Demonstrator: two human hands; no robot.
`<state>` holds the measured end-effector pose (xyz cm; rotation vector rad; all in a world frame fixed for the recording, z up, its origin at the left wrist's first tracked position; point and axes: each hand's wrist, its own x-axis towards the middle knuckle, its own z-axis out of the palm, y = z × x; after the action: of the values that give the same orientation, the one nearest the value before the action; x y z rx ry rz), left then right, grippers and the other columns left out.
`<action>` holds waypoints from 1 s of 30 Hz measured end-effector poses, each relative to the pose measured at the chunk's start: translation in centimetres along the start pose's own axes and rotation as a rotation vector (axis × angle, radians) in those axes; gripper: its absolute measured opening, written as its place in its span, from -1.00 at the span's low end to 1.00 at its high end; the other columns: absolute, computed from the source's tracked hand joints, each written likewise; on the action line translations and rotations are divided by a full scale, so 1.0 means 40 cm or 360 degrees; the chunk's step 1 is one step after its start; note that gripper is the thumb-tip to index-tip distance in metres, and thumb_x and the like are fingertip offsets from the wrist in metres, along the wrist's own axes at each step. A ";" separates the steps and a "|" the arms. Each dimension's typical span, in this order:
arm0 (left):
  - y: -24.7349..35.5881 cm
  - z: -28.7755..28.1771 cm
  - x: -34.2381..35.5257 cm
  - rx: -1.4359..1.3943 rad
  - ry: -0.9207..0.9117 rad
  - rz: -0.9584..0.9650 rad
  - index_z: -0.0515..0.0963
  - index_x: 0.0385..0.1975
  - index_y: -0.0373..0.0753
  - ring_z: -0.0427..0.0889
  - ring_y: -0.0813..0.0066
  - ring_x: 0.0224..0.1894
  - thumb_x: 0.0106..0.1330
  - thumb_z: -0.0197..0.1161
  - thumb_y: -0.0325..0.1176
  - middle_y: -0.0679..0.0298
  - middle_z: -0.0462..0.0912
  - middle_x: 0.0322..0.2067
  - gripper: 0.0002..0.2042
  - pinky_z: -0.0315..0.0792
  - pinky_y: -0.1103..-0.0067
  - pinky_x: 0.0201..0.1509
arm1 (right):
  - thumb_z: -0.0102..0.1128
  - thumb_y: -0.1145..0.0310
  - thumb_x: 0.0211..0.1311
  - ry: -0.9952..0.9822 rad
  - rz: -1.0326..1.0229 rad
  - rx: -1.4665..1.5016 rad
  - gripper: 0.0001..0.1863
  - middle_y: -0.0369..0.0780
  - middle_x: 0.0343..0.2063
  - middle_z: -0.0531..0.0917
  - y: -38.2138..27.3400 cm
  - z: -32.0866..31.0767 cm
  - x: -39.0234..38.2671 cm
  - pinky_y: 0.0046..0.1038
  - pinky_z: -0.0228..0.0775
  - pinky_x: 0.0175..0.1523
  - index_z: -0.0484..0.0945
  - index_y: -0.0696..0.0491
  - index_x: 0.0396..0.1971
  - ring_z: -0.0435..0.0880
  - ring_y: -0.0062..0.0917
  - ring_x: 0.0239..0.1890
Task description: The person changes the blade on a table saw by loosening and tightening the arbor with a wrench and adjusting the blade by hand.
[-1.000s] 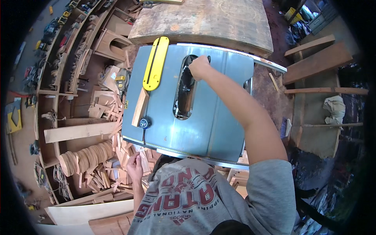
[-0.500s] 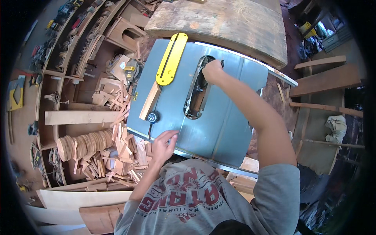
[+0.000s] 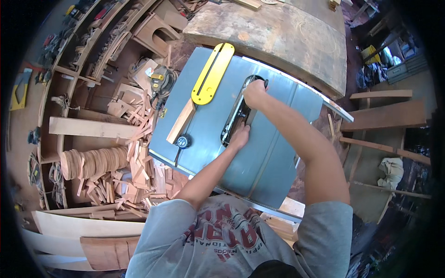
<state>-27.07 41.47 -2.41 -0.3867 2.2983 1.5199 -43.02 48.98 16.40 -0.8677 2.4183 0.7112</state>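
Partly hidden: blade slot (image 3: 235,121) under hands.

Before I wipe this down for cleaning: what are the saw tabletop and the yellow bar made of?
Table saw top: looks like metal with a matte blue-grey coat, flat and even. Yellow miter-gauge bar: smooth, glossy, slotted; painted metal or plastic, cannot tell which.
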 end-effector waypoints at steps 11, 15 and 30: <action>-0.214 0.071 0.213 -0.0287 -0.0020 -0.0471 0.13 0.59 -0.15 -0.04 0.20 0.66 0.57 -0.18 0.23 0.04 0.07 0.60 -0.25 -0.14 0.40 0.68 | 0.35 0.25 0.12 0.0096 0.0039 0.0098 -0.77 -0.26 -0.18 0.85 -0.005 0.011 0.018 -0.31 0.64 -0.17 0.86 -0.11 -0.24 0.85 -0.40 -0.11; -0.209 0.098 0.221 -0.0386 -0.0051 -0.0684 0.11 0.60 -0.14 -0.04 0.15 0.65 0.51 -0.12 0.33 0.04 0.07 0.60 -0.17 -0.14 0.33 0.67 | 0.27 0.24 0.20 0.0077 -0.0037 0.0071 -0.78 -0.35 -0.35 0.80 0.015 0.043 0.037 -0.26 0.35 -0.48 0.85 -0.12 -0.25 0.76 -0.47 -0.37; -0.163 0.060 0.215 -0.0322 0.0019 -0.0721 0.12 0.60 -0.15 0.04 0.17 0.63 0.56 -0.19 0.26 0.07 0.09 0.59 -0.23 -0.04 0.30 0.64 | 0.31 0.28 0.19 0.0198 0.0095 0.0216 -0.83 -0.26 -0.21 0.85 0.012 -0.049 -0.140 -0.32 0.54 -0.14 0.85 -0.14 -0.30 0.83 -0.37 -0.08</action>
<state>-31.76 40.93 -12.41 -0.9022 1.8932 1.5096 -39.96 50.56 21.29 -0.8099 2.5785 0.5211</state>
